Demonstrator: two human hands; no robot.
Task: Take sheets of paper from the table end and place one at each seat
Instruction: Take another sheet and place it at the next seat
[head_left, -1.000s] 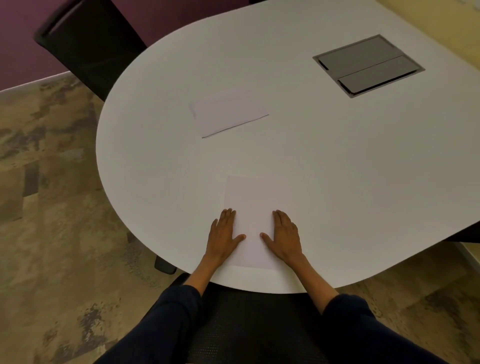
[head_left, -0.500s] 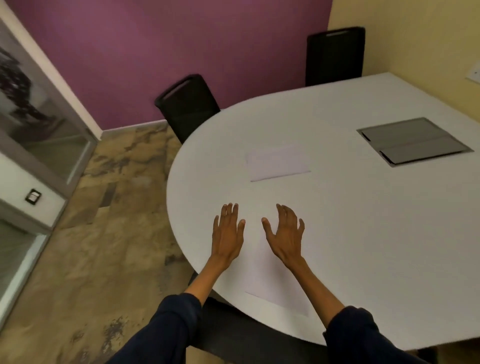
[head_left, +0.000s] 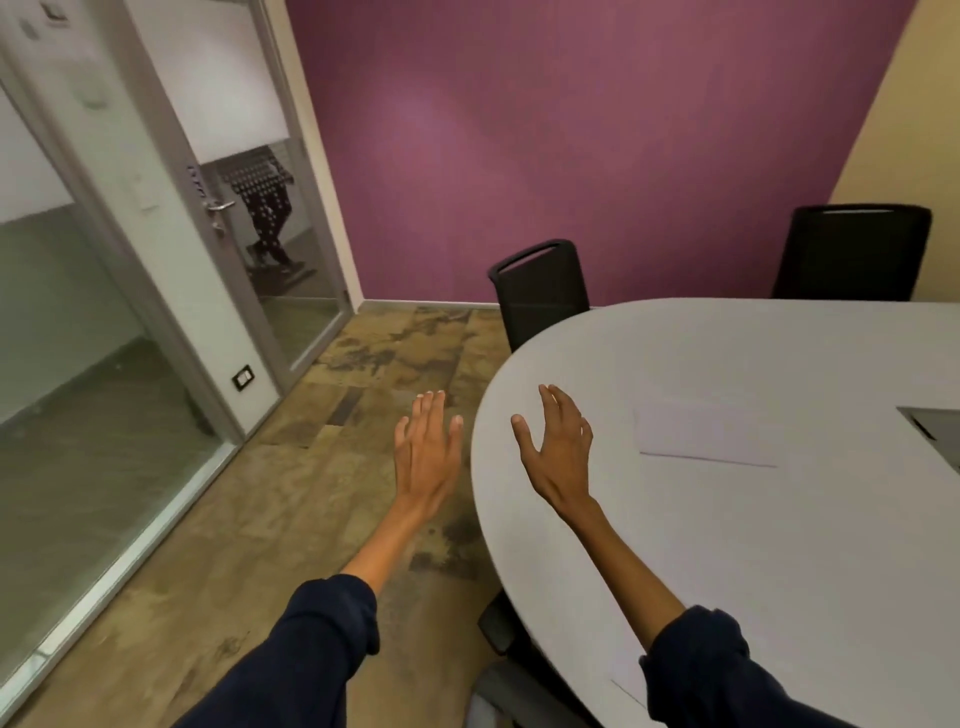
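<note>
A white sheet of paper (head_left: 709, 436) lies flat on the white oval table (head_left: 779, 545), in front of the nearer black chair. A corner of a second sheet (head_left: 629, 678) shows at the table's near edge, mostly hidden by my right sleeve. My left hand (head_left: 427, 452) hovers over the floor just left of the table's rounded end, fingers spread, holding nothing. My right hand (head_left: 558, 452) is raised above the table edge, fingers apart and empty, left of the first sheet.
Two black chairs (head_left: 540, 291) (head_left: 852, 252) stand at the far side of the table against the purple wall. A grey cable hatch (head_left: 935, 431) sits in the tabletop at the right. A glass partition and door (head_left: 234, 218) line the left; a person's legs show behind it.
Both hands have lifted off the near sheet and risen, fingers spread. My view has swung up and to the left, bringing the floor, the glass door and the wall into sight.
</note>
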